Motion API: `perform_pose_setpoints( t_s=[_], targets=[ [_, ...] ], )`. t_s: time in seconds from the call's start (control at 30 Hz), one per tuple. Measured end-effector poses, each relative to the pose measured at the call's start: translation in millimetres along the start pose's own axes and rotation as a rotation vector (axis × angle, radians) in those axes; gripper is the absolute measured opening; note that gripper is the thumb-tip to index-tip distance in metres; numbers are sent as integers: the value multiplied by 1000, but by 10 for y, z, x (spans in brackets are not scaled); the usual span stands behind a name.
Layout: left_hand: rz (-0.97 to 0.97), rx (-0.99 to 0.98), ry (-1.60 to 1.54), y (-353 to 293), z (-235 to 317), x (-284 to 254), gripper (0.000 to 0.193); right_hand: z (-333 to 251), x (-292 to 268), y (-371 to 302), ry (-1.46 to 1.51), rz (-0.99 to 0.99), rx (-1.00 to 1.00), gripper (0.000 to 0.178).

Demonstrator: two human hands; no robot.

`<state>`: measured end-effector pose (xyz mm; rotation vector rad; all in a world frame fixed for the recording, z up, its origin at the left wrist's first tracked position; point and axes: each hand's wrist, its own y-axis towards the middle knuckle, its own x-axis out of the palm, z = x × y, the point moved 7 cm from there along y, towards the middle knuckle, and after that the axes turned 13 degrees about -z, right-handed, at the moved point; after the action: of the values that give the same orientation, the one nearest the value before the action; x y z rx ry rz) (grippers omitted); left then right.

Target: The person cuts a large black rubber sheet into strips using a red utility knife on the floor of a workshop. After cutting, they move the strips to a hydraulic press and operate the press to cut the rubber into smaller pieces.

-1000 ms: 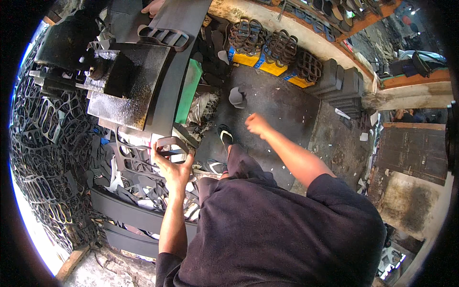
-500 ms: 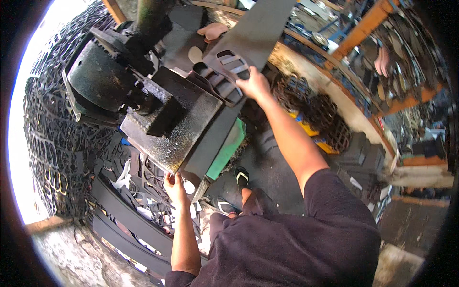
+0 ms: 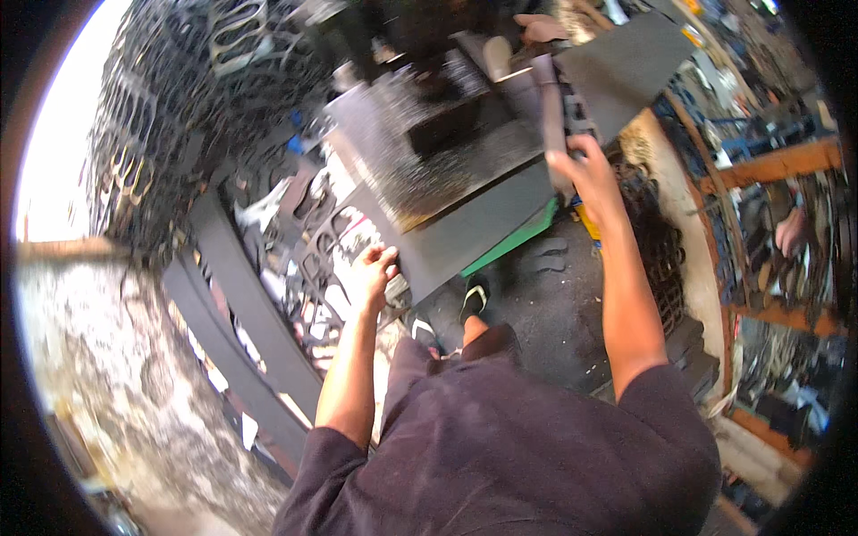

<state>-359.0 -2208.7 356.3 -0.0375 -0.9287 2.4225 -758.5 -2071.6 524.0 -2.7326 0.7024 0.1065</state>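
My right hand is closed around the near end of a sole-shaped cutting die. The die is tipped up on its side, so its band and some crossbars show. Left of it is a dusty, worn metal plate with a dark block on it, blurred by motion. From under the plate's near edge juts a dark grey sheet. At the sheet's left edge, my left hand has its fingers curled against it. The fingertips' exact hold is partly hidden.
A green board lies under the sheet. Another dark sheet portion stretches to the back right. Cut-out sheet scraps pile up at left, beside long dark strips. Shelves with wooden beams stand at right. My sandalled feet are below.
The view has turned and shifted. The die went from lying flat to tipped on its side in my right hand. More grey sheet now shows past the plate's near-left edge, by my left hand.
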Motion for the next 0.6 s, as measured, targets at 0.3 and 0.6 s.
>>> perform_pose_setpoints(
  t_s=[0.3,0.6],
  targets=[
    [-270,41,-242,-127,-152,-165,28,147,2571,-1200,-468,-184,-337,52],
    [-279,-4,-378,-56,-313,-204,40,636,2921,-932,-851,-6,-449,61]
  ],
)
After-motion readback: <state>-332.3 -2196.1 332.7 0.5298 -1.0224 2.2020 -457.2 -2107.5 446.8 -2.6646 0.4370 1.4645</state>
